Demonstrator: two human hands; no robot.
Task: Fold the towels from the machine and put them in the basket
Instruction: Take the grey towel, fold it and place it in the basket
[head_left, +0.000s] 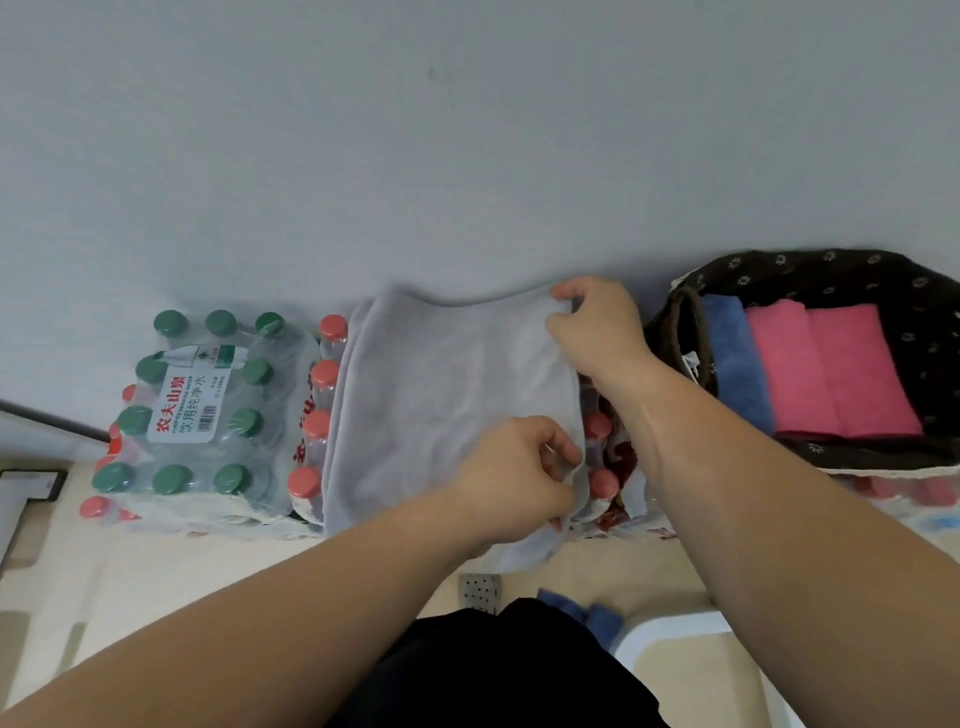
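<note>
Pale grey wall (467, 130) across the top. Below it, grey towel (441, 405) spread flat over a pack of red-capped bottles (324, 371). To the right, just beside the towel, dark flowered basket (810, 270) holding folded pink towels (831, 374) and a folded blue towel (735, 364) side by side. To the left, pack of green-capped bottles (197, 410). Left hand (519, 473) pinching the grey towel's near right corner. Right hand (597, 327) pinching its far right corner, fingers curled on the cloth.

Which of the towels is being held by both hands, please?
The grey towel, spread over the red-capped bottles; the blue towel and pink towels lie folded in the basket, untouched.
</note>
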